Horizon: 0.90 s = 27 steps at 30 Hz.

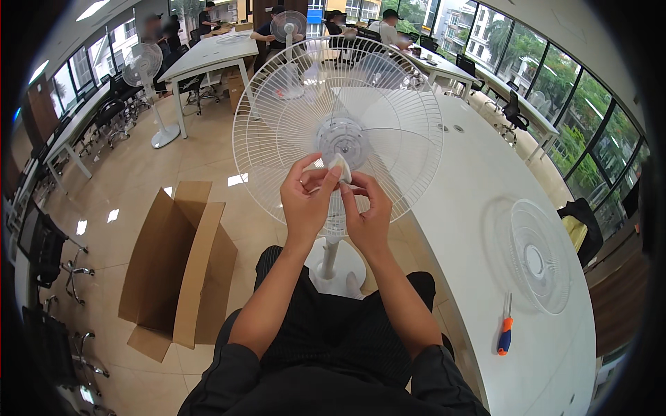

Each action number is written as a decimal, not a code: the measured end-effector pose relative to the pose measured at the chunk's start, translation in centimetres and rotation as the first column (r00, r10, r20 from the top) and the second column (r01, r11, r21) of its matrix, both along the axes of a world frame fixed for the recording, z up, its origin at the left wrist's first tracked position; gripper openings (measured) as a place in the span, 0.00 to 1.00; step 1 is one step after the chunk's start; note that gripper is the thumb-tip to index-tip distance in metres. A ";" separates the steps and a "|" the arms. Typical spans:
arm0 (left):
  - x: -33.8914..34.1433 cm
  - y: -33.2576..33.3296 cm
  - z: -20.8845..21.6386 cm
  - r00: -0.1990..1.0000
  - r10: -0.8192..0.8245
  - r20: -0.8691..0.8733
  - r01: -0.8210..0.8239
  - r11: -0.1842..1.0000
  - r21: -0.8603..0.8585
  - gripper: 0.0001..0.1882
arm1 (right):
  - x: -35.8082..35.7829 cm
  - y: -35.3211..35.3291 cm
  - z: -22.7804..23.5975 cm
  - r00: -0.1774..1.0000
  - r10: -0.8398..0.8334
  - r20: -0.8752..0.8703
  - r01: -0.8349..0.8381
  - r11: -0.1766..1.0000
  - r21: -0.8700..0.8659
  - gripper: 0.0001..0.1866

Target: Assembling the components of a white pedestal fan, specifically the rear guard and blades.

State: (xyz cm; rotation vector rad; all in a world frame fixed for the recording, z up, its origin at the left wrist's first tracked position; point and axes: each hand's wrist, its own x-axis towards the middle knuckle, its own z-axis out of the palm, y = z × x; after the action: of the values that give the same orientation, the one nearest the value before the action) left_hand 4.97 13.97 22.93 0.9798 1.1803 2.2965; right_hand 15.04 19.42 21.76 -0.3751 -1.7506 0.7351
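Glossy floor tiles (104, 256) are being lit by tall windows (555, 90) far beyond the hands, while, to the right hand's (368, 211) right, a long white table (458, 208) is being used to support a separate round grille (533, 261) and a screwdriver (505, 336), presumably for easy reach. Left of the left hand (305, 201), an open cardboard box (215, 277) is being stood on the floor, seemingly clear of the legs (333, 326). Between both hands, a small white part (341, 168) is being pinched in narrow fingertip grips, likely because so little of it is offering a hold. Just behind it, the centre of a standing fan (343, 139) is being faced squarely, perhaps for a straight view. Much of the part is being covered by fingers; whether the fan is being touched cannot be told. Distant co-workers (388, 31) are being blurred, and the box's bottom is being shadowed.
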 end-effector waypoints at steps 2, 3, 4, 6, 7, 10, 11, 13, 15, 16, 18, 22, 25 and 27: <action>-0.3 0.5 0.0 0.995 0.059 -0.080 -0.059 0.998 0.000 0.16 | 0.0 0.4 -0.2 0.997 -0.045 -0.068 0.045 0.999 -0.009 0.14; -0.4 1.0 -0.1 0.984 0.116 -0.133 -0.113 0.993 0.029 0.16 | 0.3 0.7 -0.3 0.996 -0.052 -0.077 0.051 0.999 -0.014 0.14; -0.5 1.5 -0.1 0.966 0.174 -0.192 -0.162 0.984 0.078 0.17 | 0.7 1.0 -0.2 0.995 -0.062 -0.082 0.059 0.997 -0.040 0.13; -1.1 2.4 0.0 0.776 0.399 -0.489 -0.365 0.916 0.168 0.17 | 1.7 1.7 -0.1 0.993 -0.079 -0.086 0.073 0.995 -0.070 0.13; -1.4 2.9 0.1 0.445 0.571 -0.690 -0.490 0.800 0.346 0.16 | 2.3 2.1 -0.1 0.991 -0.088 -0.103 0.078 0.992 -0.104 0.13; -1.7 3.8 0.1 0.280 0.575 -0.769 -0.483 0.776 0.405 0.18 | 4.1 3.4 -0.1 0.984 -0.126 -0.126 0.107 0.983 -0.149 0.13; -1.7 4.0 0.2 0.276 0.565 -0.777 -0.477 0.783 0.400 0.18 | 4.8 3.8 -0.1 0.981 -0.143 -0.134 0.122 0.980 -0.159 0.13; -1.8 4.1 0.3 0.247 0.528 -0.813 -0.432 0.811 0.395 0.18 | 6.0 4.7 0.0 0.974 -0.171 -0.146 0.144 0.973 -0.179 0.13; -1.9 4.1 0.4 0.236 0.516 -0.823 -0.422 0.818 0.392 0.18 | 6.9 5.4 0.1 0.969 -0.185 -0.162 0.152 0.968 -0.200 0.13; -1.9 4.0 0.4 0.240 0.503 -0.830 -0.419 0.825 0.379 0.18 | 7.3 5.8 0.2 0.968 -0.192 -0.163 0.156 0.965 -0.211 0.13; -2.1 4.0 0.4 0.209 0.491 -0.846 -0.391 0.835 0.388 0.19 | 7.9 6.4 0.4 0.965 -0.205 -0.165 0.168 0.962 -0.215 0.13; -1.9 3.9 0.1 0.213 0.447 -0.869 -0.390 0.854 0.344 0.19 | 8.7 6.9 0.5 0.960 -0.204 -0.191 0.164 0.964 -0.208 0.13; -1.8 3.9 -0.1 0.144 0.466 -0.873 -0.408 0.832 0.377 0.19 | 9.2 6.8 0.3 0.958 -0.202 -0.202 0.160 0.965 -0.208 0.13; -1.7 4.1 -0.1 0.140 0.473 -0.870 -0.397 0.832 0.388 0.18 | 9.7 6.5 -0.2 0.956 -0.223 -0.189 0.179 0.958 -0.224 0.13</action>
State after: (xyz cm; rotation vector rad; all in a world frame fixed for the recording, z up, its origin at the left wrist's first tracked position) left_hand 3.27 18.03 22.87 2.5927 2.0692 1.9738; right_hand 24.73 25.89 21.51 -0.5860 -1.4156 0.7795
